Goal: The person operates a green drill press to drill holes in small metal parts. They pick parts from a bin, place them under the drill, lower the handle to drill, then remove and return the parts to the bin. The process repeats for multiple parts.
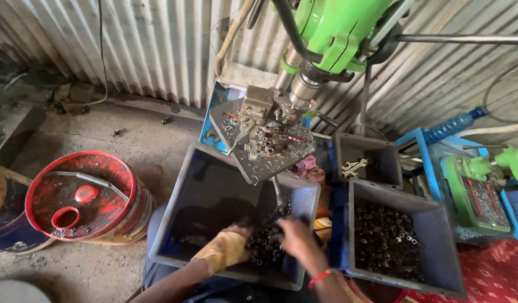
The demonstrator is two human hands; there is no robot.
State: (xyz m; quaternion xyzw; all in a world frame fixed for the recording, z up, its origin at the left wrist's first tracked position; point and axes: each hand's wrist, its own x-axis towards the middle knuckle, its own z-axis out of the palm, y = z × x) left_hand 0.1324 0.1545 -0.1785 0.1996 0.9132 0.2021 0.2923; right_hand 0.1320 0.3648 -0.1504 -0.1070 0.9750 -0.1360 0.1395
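Observation:
Both my hands reach into a grey-blue plastic bin (180, 196) on my lap. My left hand (228, 247) wears a tan glove and rests on a heap of small dark metal parts (266, 246) in the bin's near right corner. My bare right hand (295, 235), blurred, with a red thread at the wrist, is on the same heap; whether its fingers hold any parts cannot be told. Above the bin stands a green drill press (332, 28) with a clamp fixture (264, 134) on its chip-covered table.
A second grey bin (438, 224) of similar small parts sits to the right. Behind it is a smaller bin (382, 151) with spanners. A red drum lid (82, 193) lies at left on the concrete floor. Corrugated metal walls stand behind. A second green machine (478, 185) is far right.

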